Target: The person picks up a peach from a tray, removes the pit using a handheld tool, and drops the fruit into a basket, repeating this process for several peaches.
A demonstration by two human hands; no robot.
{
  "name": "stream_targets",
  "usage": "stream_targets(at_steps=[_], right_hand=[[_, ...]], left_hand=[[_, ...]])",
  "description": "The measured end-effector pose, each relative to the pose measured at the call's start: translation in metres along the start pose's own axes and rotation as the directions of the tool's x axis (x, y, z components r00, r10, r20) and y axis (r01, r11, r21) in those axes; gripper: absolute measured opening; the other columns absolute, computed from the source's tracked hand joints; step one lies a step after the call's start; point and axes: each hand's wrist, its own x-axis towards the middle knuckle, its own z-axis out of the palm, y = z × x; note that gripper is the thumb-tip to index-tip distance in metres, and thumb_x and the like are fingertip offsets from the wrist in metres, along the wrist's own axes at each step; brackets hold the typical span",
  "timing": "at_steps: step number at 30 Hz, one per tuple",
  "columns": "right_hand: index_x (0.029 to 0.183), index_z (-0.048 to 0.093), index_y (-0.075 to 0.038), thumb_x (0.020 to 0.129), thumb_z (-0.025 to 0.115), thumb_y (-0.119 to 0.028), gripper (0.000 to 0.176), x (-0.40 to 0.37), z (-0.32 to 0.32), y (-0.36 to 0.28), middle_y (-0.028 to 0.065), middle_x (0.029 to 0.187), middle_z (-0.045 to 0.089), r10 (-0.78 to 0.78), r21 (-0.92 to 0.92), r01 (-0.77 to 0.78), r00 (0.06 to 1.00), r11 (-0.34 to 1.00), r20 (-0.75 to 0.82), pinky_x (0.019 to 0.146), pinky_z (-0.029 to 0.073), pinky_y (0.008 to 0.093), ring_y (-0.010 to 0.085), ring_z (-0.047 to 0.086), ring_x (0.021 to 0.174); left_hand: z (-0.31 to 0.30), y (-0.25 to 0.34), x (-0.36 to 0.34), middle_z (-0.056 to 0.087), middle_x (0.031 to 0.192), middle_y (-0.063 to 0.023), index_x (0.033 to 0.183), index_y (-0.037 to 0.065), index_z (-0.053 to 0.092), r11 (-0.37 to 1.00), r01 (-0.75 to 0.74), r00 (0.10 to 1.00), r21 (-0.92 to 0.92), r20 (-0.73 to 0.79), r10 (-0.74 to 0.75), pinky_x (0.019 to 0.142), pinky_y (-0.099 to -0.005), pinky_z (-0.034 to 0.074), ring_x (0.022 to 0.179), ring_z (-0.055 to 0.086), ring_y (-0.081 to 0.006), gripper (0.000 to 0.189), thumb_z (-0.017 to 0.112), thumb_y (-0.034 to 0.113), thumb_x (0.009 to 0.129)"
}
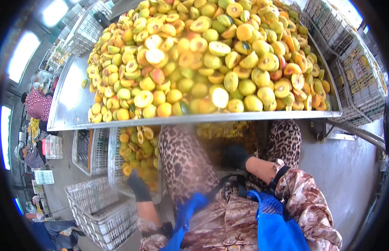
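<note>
My left hand, in a dark glove, reaches down at the edge of a white crate holding yellow-green and orange stone fruit, some of it cut in half. Its fingers are hard to make out, close to the fruit. My right hand, also in a dark glove, is low between my knees, in front of more fruit under the table's edge. Dark blur hides its fingers. Above both hands, a metal-rimmed table bears a large heap of whole and halved fruit.
Beside my left arm stands a white plastic basket, with another crate behind it. Stacked white crates rise at the right, near a metal bar. Other people work at the far left.
</note>
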Motion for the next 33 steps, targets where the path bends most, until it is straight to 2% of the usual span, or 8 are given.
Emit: stream_targets(at_steps=[6,12,14,20,25,27,29,33], right_hand=[[0.098,0.077,-0.007,0.078,0.074,-0.041,0.039,0.027,-0.007,0.002,0.0202,0.101,0.074,0.186,0.081,-0.185,0.983,0.979,-0.003,0.084,0.058,0.0477,0.0387,0.071,0.091],[0.107,0.073,-0.005,0.088,0.069,-0.036,0.037,0.015,-0.029,-0.005,0.0205,0.101,0.074,0.148,0.197,-0.146,0.989,0.969,0.002,0.085,0.058,0.0438,0.0359,0.071,0.093],[0.111,0.071,-0.005,0.090,0.068,-0.036,0.037,0.011,-0.034,-0.004,0.0205,0.101,0.074,0.161,0.245,-0.143,0.985,0.959,-0.056,0.085,0.057,0.0426,0.0340,0.071,0.094],[0.122,0.067,-0.007,0.097,0.065,-0.036,0.038,-0.025,-0.073,-0.019,0.0203,0.103,0.074,0.186,0.380,-0.070,0.943,0.922,-0.277,0.086,0.057,0.0390,0.0282,0.071,0.095],[0.125,0.064,-0.005,0.098,0.068,-0.034,0.040,-0.048,-0.066,-0.012,0.0166,0.108,0.073,0.350,0.853,0.168,0.859,0.494,-0.373,0.089,0.056,0.0381,0.0272,0.071,0.097],[0.123,0.063,-0.004,0.098,0.070,-0.034,0.040,-0.063,-0.109,-0.041,0.0146,0.105,0.073,0.424,0.852,0.347,0.754,0.393,-0.502,0.087,0.056,0.0381,0.0257,0.071,0.095],[0.117,0.064,-0.003,0.104,0.062,-0.027,0.027,-0.092,-0.166,-0.071,-0.0011,0.094,0.068,0.384,0.922,0.274,0.848,0.274,-0.366,0.075,0.052,0.0361,0.0118,0.058,0.085],[0.107,0.058,-0.001,0.098,0.067,-0.029,0.030,-0.095,-0.193,-0.089,0.0196,0.089,0.066,0.375,0.766,0.205,0.777,0.610,-0.506,0.074,0.052,0.0412,0.0258,0.067,0.083]], left_hand=[[0.119,0.151,-0.017,0.068,0.128,-0.0144,0.123,-0.002,0.071,0.716,-0.668,0.743,0.204,0.128,0.657,0.099,-0.0354,0.053,0.114,0.066,-0.0241,0.029,0.055,0.012,0.103],[0.291,0.213,-0.045,0.069,0.122,-0.0177,0.125,0.003,0.066,0.639,-0.766,0.485,-0.070,0.591,0.645,0.094,-0.0400,0.053,0.108,0.067,-0.0340,0.042,0.079,0.013,0.085],[0.321,0.217,-0.055,0.067,0.117,-0.0168,0.127,0.008,0.064,0.327,-0.941,0.284,0.088,0.731,0.620,0.090,-0.0461,0.053,0.106,0.064,-0.0370,0.055,0.083,0.028,0.080],[0.319,0.213,-0.062,0.066,0.115,-0.0121,0.113,0.007,0.063,0.219,-0.976,0.165,0.023,0.734,0.659,0.090,-0.0429,0.055,0.105,0.064,-0.0321,0.039,0.079,0.026,0.083],[0.272,0.251,-0.076,0.065,0.105,-0.0027,0.114,0.006,0.062,0.843,0.100,0.585,-0.528,0.717,0.380,0.080,-0.0284,0.058,0.095,0.067,-0.0145,0.024,0.068,0.014,0.092],[0.245,0.256,-0.098,0.068,0.104,-0.0058,0.119,0.005,0.062,0.844,0.128,0.744,-0.520,0.613,0.265,0.076,-0.0274,0.059,0.091,0.069,-0.0157,0.028,0.067,0.013,0.093],[0.235,0.233,-0.090,0.069,0.109,-0.0085,0.125,0.005,0.062,0.726,0.395,0.628,-0.563,0.742,0.234,0.081,-0.0309,0.060,0.096,0.070,-0.0189,0.032,0.064,0.013,0.094],[0.236,0.233,-0.137,0.069,0.118,-0.0158,0.135,0.000,0.057,0.743,0.247,0.694,-0.623,0.649,0.313,0.090,-0.0385,0.060,0.105,0.070,-0.0277,0.045,0.050,0.035,0.107]])
